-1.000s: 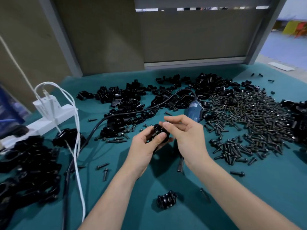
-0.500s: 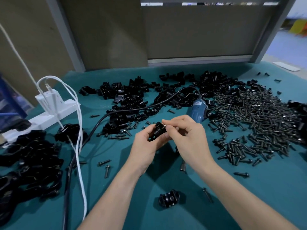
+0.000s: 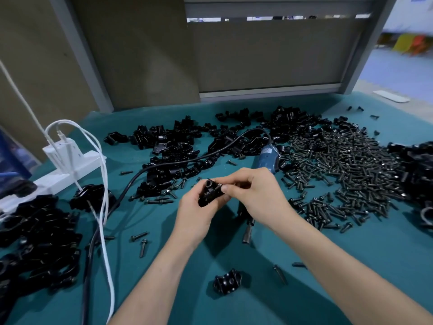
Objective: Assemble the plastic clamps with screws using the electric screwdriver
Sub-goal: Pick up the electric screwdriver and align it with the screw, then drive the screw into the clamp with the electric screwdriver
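Observation:
My left hand (image 3: 195, 212) grips a black plastic clamp (image 3: 209, 192) above the middle of the green table. My right hand (image 3: 255, 195) pinches the clamp's right side with thumb and forefinger; whether a screw sits between those fingers is hidden. The blue electric screwdriver (image 3: 267, 160) lies on the table just behind my right hand, its black cord (image 3: 164, 164) running left. A broad heap of black screws (image 3: 346, 170) spreads to the right. Piles of loose black clamp parts (image 3: 173, 146) lie at the back.
One clamp part (image 3: 226, 282) rests near the front edge between my forearms. A dark pile of clamps (image 3: 35, 235) fills the left side. A white power strip (image 3: 58, 170) with white cables (image 3: 103, 207) stands at the left. Stray screws (image 3: 140, 240) dot the cloth.
Both hands stayed together on the clamp, turning it slightly so a round hole faces up. The camera shifted a little; the table's items have not moved.

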Demonstrator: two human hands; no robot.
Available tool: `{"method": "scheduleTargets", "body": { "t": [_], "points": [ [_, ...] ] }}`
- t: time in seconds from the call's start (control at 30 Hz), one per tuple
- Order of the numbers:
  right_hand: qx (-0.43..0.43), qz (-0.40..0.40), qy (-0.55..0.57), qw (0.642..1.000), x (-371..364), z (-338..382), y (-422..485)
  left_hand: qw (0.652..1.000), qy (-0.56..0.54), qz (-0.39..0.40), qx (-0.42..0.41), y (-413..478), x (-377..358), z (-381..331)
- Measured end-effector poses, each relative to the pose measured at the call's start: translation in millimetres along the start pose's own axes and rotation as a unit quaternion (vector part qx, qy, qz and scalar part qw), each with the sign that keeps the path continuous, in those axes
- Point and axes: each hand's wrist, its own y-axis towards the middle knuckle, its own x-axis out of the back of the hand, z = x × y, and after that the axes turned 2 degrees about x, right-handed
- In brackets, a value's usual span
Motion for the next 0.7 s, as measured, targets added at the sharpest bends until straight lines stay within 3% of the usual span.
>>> {"method": "scheduleTargets", "body": {
  "t": [0.13, 0.2, 0.27, 0.3, 0.4, 0.53, 0.6, 0.67, 0.7],
  "points": [
    [0.007, 0.050, 0.020, 0.999, 14.7, 2.1, 11.4, 0.998, -0.057, -0.005, 0.028, -0.9, -2.7, -0.2],
    [-0.009, -0.071, 0.061, 0.996, 32.6, -7.1, 26.2, 0.996, -0.080, -0.008, 0.042, -1.4, -3.1, -0.1],
    [-0.074, -0.202, -0.016, 0.976, 50.8, -23.7, 41.6, 0.997, -0.060, -0.004, 0.047, -3.1, -3.2, 0.9],
    [-0.128, -0.203, -0.085, 0.967, 55.9, -32.7, 48.1, 0.998, -0.051, -0.002, 0.046, -3.5, -3.2, 0.9],
    [-0.257, -0.045, -0.218, 0.940, 49.2, -49.4, 63.8, 0.999, -0.040, -0.005, 0.037, -3.5, -2.5, 0.1],
    [-0.308, -0.044, -0.233, 0.921, 30.4, -47.8, 84.4, 0.999, -0.001, -0.012, 0.043, -3.5, -1.9, -2.9],
    [-0.334, -0.065, -0.163, 0.926, 30.4, -46.4, 86.5, 0.999, 0.002, -0.017, 0.047, -3.6, -1.4, -2.2],
    [-0.339, -0.126, 0.049, 0.931, 35.0, -52.0, 83.1, 0.998, -0.002, -0.032, 0.048, -3.0, -0.9, -0.9],
    [-0.338, -0.156, 0.173, 0.912, 38.4, -54.7, 82.5, 0.998, -0.005, -0.040, 0.046, -2.2, 0.0, -0.9]
  ]
}}
